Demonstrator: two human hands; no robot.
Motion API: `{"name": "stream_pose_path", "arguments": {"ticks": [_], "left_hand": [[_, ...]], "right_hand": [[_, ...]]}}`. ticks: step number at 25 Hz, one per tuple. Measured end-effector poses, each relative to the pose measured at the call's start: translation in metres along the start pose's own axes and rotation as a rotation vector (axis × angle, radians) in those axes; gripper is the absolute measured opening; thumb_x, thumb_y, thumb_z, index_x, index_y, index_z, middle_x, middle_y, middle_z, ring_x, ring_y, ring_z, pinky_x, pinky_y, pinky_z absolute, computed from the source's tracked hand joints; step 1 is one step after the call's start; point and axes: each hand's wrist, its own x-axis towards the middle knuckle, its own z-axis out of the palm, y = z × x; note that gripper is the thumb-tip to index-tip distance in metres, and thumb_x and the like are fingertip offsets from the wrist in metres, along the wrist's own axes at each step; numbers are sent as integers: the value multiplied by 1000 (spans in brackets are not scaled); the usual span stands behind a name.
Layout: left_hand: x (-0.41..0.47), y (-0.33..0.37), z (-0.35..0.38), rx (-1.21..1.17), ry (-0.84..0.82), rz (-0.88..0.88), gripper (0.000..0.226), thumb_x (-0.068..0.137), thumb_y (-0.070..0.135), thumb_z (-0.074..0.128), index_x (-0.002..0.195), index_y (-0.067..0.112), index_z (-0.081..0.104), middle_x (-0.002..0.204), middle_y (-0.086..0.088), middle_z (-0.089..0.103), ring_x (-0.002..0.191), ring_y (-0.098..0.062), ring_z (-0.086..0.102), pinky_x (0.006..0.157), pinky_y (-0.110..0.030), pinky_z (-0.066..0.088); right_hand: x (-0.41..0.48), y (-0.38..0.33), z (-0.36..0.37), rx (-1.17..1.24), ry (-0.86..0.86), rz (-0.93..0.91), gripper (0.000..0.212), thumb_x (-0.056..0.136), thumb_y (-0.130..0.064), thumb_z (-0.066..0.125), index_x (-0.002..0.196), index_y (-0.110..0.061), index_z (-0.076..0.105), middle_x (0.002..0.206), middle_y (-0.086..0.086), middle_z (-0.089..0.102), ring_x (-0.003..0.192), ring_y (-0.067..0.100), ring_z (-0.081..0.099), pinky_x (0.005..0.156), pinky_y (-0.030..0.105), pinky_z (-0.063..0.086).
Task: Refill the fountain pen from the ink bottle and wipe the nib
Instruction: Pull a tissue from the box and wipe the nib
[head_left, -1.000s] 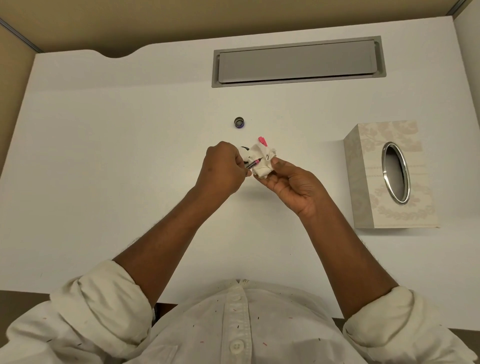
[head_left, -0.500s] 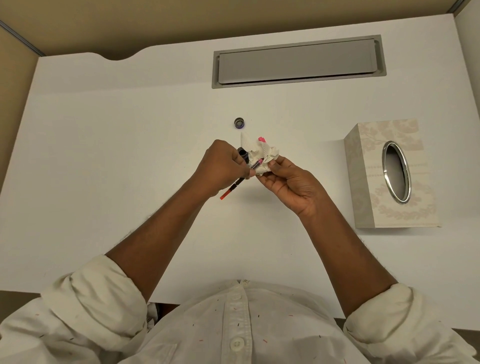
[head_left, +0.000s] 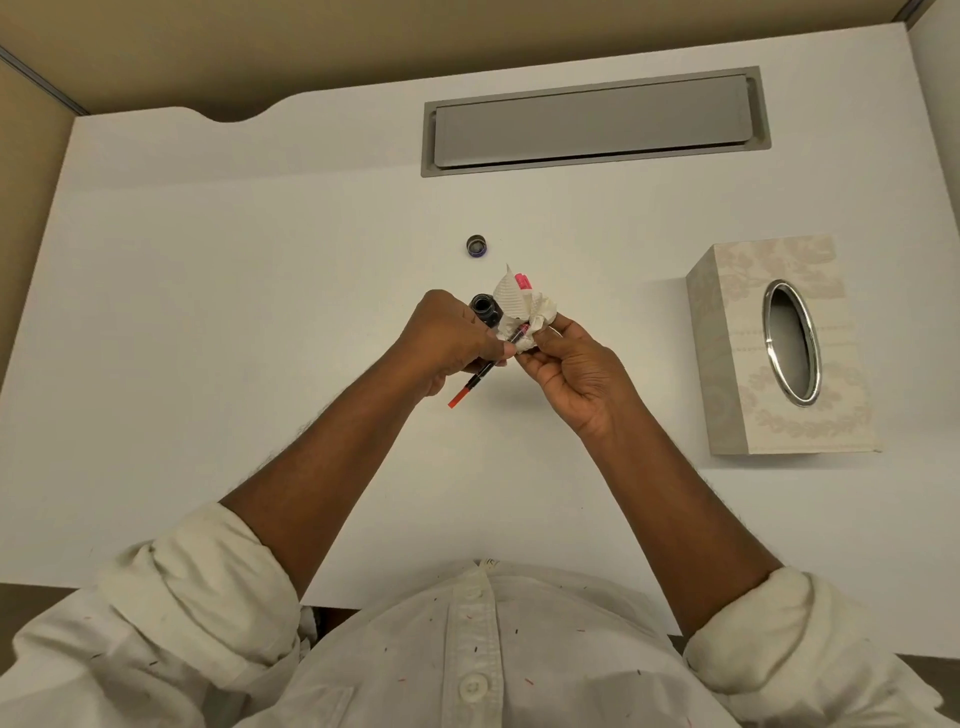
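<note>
My left hand (head_left: 447, 343) grips a thin fountain pen (head_left: 475, 382) with a black barrel and an orange-red rear end that points down and to the left. Its front end is buried in a crumpled white tissue (head_left: 522, 314), which my right hand (head_left: 569, 371) pinches around it. The nib is hidden inside the tissue. Just behind my left hand stands the open ink bottle (head_left: 483, 307), dark and small. A pink piece (head_left: 523, 282), perhaps the pen's cap, shows behind the tissue. The bottle's round cap (head_left: 476, 245) lies further back on the desk.
A patterned tissue box (head_left: 748, 415) with an oval metal-rimmed opening lies on the white desk (head_left: 208, 312) to the right. A grey cable hatch (head_left: 592, 122) is set into the desk's far side. Beige walls close in behind and at the left.
The pen has slid out through my left hand, so its orange-red end now shows below the fist. The tissue has shifted slightly and the ink bottle has come into view behind my left hand.
</note>
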Motion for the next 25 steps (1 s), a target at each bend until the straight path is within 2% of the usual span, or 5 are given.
{"name": "stream_pose_path", "arguments": {"ticks": [8,13,17,21,25], "left_hand": [[-3,-5,2,204,132,31,24,63,16,84,70,-1,68,64,-10,65,44,-12,49,48,-19,37],[-7,-13,-4,230,189,159,18,65,15,82,61,5,67,56,-6,62,40,-3,48,43,-14,38],[-12,-16,-6,93,186,191,17,68,12,80,58,8,66,64,-15,66,56,-20,55,58,-25,43],[-17,-18,-4,-186,203,155,13,66,6,80,73,1,69,68,-8,67,62,-16,63,66,-25,54],[-22,-19,-2,-397,177,77,20,68,4,78,86,0,70,73,-6,68,60,-10,65,60,-19,53]], "right_hand": [[-3,8,6,-8,48,-14,37,90,14,44,126,6,49,101,15,64,105,30,59,93,38,50],[-3,3,7,36,49,1,19,94,9,44,102,-2,58,97,11,65,104,28,60,95,43,47],[-5,1,6,96,25,47,20,95,8,42,102,0,58,110,15,64,107,30,59,98,46,45],[-8,-1,6,183,21,61,33,92,9,47,124,4,50,127,24,58,115,36,58,101,47,45],[-14,-5,12,168,-17,47,24,91,9,47,114,6,53,128,25,57,118,36,57,104,46,43]]}}
